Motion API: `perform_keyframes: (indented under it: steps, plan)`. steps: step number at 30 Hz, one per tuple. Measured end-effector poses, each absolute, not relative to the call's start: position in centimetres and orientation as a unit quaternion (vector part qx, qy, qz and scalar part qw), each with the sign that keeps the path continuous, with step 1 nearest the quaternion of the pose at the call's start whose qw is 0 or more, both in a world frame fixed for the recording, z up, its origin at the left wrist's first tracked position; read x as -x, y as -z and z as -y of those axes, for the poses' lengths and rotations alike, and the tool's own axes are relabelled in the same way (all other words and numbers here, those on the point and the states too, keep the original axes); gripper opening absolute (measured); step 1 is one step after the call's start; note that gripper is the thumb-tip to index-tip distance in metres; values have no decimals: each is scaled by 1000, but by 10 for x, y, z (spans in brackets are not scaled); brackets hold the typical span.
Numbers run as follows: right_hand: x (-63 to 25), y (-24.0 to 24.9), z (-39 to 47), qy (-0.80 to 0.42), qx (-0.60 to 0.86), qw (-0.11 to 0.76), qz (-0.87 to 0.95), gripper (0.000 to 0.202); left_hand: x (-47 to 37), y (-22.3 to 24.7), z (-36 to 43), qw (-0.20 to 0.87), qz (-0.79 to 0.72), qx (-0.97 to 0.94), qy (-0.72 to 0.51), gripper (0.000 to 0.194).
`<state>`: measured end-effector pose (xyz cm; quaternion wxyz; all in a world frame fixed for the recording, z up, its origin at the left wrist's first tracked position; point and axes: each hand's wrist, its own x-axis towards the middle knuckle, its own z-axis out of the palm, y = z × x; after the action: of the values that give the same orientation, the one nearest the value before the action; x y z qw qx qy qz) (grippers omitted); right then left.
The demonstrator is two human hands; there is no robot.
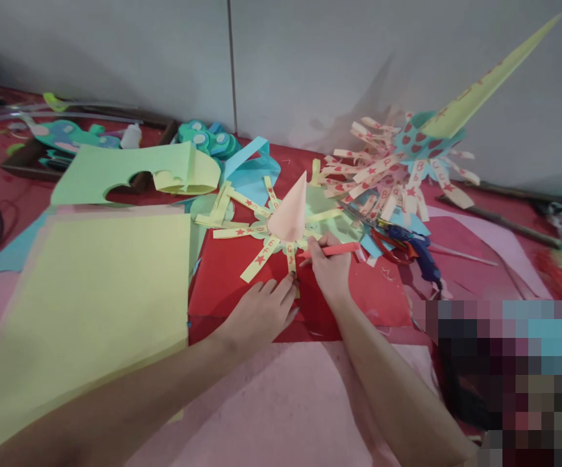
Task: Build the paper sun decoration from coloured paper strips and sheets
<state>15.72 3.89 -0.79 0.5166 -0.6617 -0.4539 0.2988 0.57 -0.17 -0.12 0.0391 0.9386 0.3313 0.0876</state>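
A pale pink paper cone [289, 211] stands on a light green paper base, with yellow strips [260, 258] spreading around it. Red letters and stars mark several of the strips. My right hand [330, 269] is closed around a red pen [335, 249], its tip beside the strip lettered "G g" [291, 253]. My left hand [264, 310] lies with fingers spread, its fingertips pressing the lower end of that same strip. Beneath them is a red sheet or board [227, 285].
Yellow sheets [110, 272] lie at left, below a cut green sheet [91, 172]. Behind is a tray [23, 162] of paper shapes. At right are scissors [390, 243], a blue glue gun [420, 250] and stacked lettered cones [495, 84]. Pink paper [281, 402] lies in front.
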Motion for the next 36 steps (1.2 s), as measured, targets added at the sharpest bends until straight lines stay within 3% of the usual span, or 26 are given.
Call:
perform_keyframes:
  steps: [11,20,27,36]
  plan:
    - [-162,5,-14,-387,618,522,442,35,-2,-1,23,-14,-304,-951,-57,40]
    - [-163,8,-15,-371,623,467,506,35,-2,1,25,-12,-309,-948,-74,37]
    - [-163,4,-14,-362,624,483,496,35,-7,-1,23,-27,-380,-921,-88,38]
    - [-163,8,-13,-336,633,464,520,34,-6,1,23,-45,-342,-933,-99,34]
